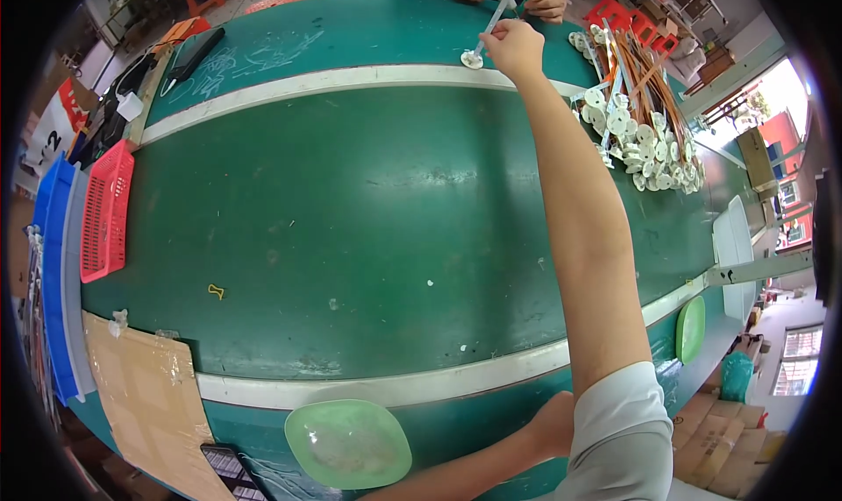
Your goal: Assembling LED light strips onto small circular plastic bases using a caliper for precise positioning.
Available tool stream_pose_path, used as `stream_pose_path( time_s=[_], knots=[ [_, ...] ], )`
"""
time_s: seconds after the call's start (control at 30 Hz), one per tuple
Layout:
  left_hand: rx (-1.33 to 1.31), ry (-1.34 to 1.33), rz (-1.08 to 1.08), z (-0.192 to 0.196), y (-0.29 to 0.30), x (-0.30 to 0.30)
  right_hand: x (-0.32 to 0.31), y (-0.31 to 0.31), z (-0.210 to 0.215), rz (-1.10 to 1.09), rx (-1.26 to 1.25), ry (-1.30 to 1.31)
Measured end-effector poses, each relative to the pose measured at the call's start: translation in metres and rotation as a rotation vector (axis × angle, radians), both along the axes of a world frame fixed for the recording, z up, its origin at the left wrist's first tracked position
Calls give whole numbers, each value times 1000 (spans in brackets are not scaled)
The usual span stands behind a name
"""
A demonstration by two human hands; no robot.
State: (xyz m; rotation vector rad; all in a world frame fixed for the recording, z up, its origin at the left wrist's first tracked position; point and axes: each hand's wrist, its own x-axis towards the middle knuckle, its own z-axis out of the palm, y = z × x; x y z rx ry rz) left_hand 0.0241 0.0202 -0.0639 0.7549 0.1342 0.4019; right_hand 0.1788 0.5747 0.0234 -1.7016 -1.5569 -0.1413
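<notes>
Head view | your right hand [517, 50] pinches strip [503, 7], disc [472, 60] down, left of pile [645, 141] | your left hand [554, 424], nearer you than pile: finger state can't tell | risk: co-worker's hand [547, 6] bumping strip could loosen pinch.

The tabletop [351, 194] has a smooth, hard green surface with a glossy sheen, scuffed in patches, while the white band [351, 78] across it looks duller and worn. The pale strip [495, 18] looks smooth, metal or plastic being impossible to tell; the heaped discs [645, 137] look like smooth white plastic. The basket [107, 211] is red perforated plastic, the bowl [349, 444] semi-translucent green plastic. Matt brown cardboard [145, 378] carries shiny tape; the grey sleeve [623, 448] is matt cloth.
</notes>
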Motion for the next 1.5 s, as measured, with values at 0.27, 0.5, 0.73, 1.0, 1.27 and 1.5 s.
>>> stream_pose_path(
  time_s=[0.27, 0.5, 0.73, 1.0, 1.27, 1.5],
  knots=[
    [212, -39, 181, 7, 6, 2, -9, 1, -1, -36, -67, 89],
    [501, 168, 413, 59, 44, -28, -13, -15, 11, -97, -81, -5],
    [1215, 224, 199, 64, 60, -21, 113, -120, 61, -527, -42, -336],
    [1353, 216, 330, 60, 55, -28, 227, -185, 82, -995, -366, -492],
    [1349, 203, 412, 64, 60, -22, 299, -166, 101, -852, -705, -146],
    [1392, 363, 283, 48, 41, -19, 315, -144, 92, -935, -760, -104]
  ],
)
